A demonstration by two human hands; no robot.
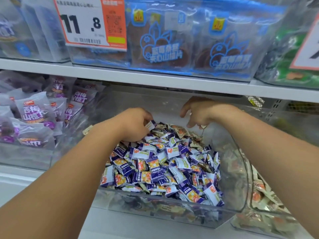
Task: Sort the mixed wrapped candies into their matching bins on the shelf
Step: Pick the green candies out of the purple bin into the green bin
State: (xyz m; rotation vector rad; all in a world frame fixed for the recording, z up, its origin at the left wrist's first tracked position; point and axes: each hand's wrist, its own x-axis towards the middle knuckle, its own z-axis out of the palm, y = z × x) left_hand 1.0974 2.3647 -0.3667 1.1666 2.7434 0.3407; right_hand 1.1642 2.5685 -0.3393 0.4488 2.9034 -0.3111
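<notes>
A clear plastic bin (pixel 229 190) on the shelf holds a heap of small wrapped candies (pixel 165 163), mostly purple-and-white, with beige-and-orange ones (pixel 181 131) mixed in at the back. My left hand (pixel 136 125) reaches into the back left of the heap and pinches a small white-wrapped candy (pixel 149 125) between thumb and fingers. My right hand (pixel 198 112) hovers over the back right of the bin, fingers curled down and spread, with a small candy (pixel 203 126) at its fingertips; whether it grips it is unclear.
A bin of purple snack packs (pixel 32 116) stands to the left. Another clear bin with beige-and-orange candies (pixel 259 192) sits to the right. The white shelf board (pixel 155 78) above carries blue-labelled packs (pixel 188 44) and an orange price tag (pixel 91 23).
</notes>
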